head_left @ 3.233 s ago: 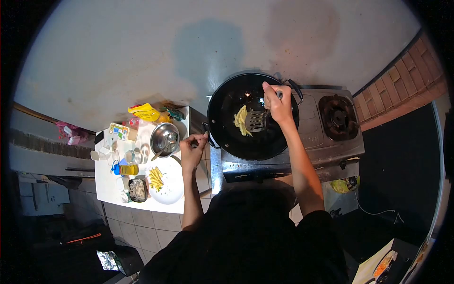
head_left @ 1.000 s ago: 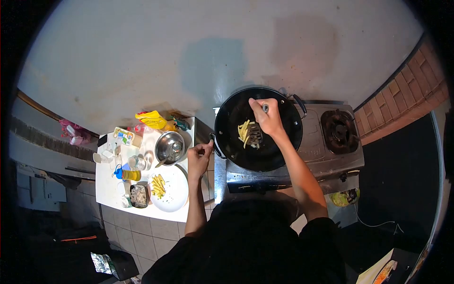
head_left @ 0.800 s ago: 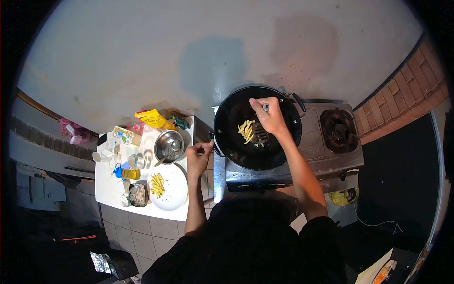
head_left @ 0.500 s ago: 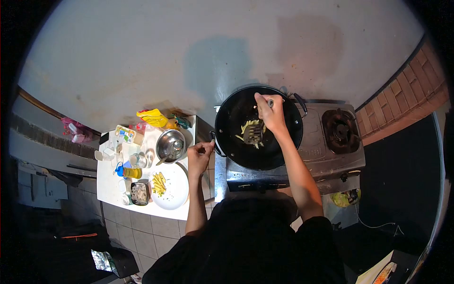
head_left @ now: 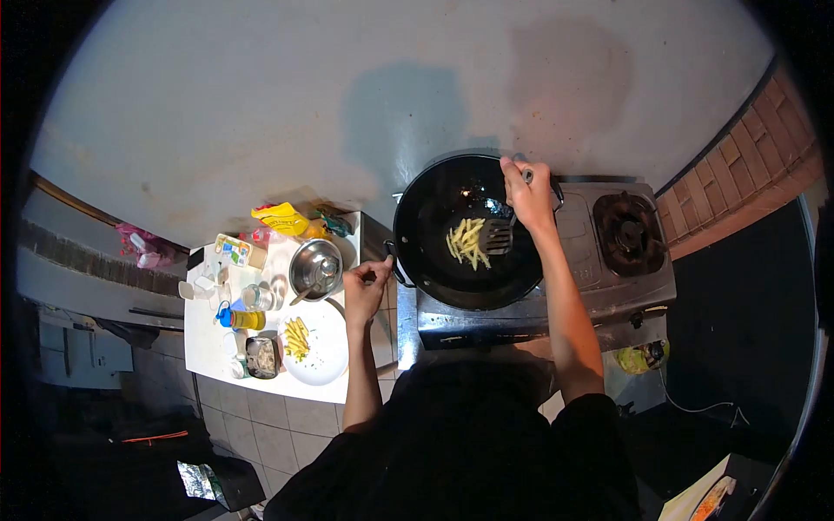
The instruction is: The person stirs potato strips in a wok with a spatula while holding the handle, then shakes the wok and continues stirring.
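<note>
A large black wok [head_left: 434, 282] stands on the left part of the gas stove. Pale yellow strips of food [head_left: 467, 242] lie in a small heap in its middle. My right hand [head_left: 530, 198] is closed around the handle of a slotted spatula [head_left: 497, 237], whose head rests in the wok at the right side of the strips. At the wok's left side my left hand [head_left: 366, 286] pinches its loop handle [head_left: 393, 253]. A white plate [head_left: 326, 360] with more yellow strips [head_left: 296, 339] sits on the white table, left of my left forearm.
On the white table [head_left: 201, 334] are a steel bowl [head_left: 304, 260], an oil bottle with blue cap [head_left: 247, 319], a glass jar [head_left: 253, 297], a small container [head_left: 262, 357] and a yellow packet [head_left: 282, 218]. A second burner [head_left: 627, 233] lies right of the wok.
My right hand and the spatula have moved right, uncovering the strips, which now lie closer together. My left hand stays at the wok's handle.
</note>
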The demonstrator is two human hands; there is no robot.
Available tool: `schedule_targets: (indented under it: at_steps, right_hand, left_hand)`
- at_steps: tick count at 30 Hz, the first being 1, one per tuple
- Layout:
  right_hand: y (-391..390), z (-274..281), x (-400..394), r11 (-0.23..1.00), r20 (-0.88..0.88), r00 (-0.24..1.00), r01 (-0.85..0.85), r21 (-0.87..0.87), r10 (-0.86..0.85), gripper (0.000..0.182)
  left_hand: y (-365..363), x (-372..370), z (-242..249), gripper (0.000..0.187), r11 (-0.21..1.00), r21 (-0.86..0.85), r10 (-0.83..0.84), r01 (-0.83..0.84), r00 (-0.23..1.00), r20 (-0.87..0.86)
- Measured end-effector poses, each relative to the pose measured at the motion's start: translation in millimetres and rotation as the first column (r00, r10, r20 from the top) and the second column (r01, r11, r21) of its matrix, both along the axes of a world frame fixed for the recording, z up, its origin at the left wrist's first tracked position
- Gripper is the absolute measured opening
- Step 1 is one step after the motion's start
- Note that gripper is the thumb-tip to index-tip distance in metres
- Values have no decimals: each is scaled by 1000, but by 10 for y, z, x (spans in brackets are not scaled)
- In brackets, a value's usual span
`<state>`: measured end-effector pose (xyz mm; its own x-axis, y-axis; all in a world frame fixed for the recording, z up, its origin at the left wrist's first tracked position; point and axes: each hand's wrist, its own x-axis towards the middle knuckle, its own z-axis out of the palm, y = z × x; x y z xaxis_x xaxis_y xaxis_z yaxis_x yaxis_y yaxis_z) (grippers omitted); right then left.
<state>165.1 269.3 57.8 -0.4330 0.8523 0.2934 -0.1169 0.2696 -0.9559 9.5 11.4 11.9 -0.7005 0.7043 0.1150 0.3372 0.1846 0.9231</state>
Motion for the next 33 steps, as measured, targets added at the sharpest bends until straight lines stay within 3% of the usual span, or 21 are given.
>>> schedule_targets:
  at_steps: [8,11,18,20,24,26,30,33]
  right_hand:
    - [-90,76,51,999,49,998,29,42,-31,46]
    - [-110,77,-14,977,99,995,1,212,-23,44]
    - [-219,4,-265,955,88,995,-64,291,40,45]
    - [-228,9,-315,958,79,996,-55,282,34,45]
    - [-275,32,-376,994,-26,999,-19,105,21,46]
    - [-254,-34,-408,995,-141,986,-94,-28,89,46]
    - [-283,-69,-409,993,-147,982,-118,1,116,46]
    - [-306,-71,-385,987,-85,989,-109,116,120,45]
  left_hand:
    - [18,-9,-77,23,999,30,19,-21,998,54]
    - [9,-28,-73,23,1000,20,12,-12,1000,21]
    - [8,-31,-57,24,1000,11,4,-4,1000,24]
    - [9,-22,-25,24,1000,3,6,-6,1000,-6]
    - [7,-42,-75,24,999,34,-10,10,1000,-12]
    - [1,-48,-64,24,1000,18,-13,13,1000,-22]
    - [6,-34,-51,24,1000,3,-10,10,1000,7]
    - [11,-17,-55,24,999,37,-3,1,999,38]
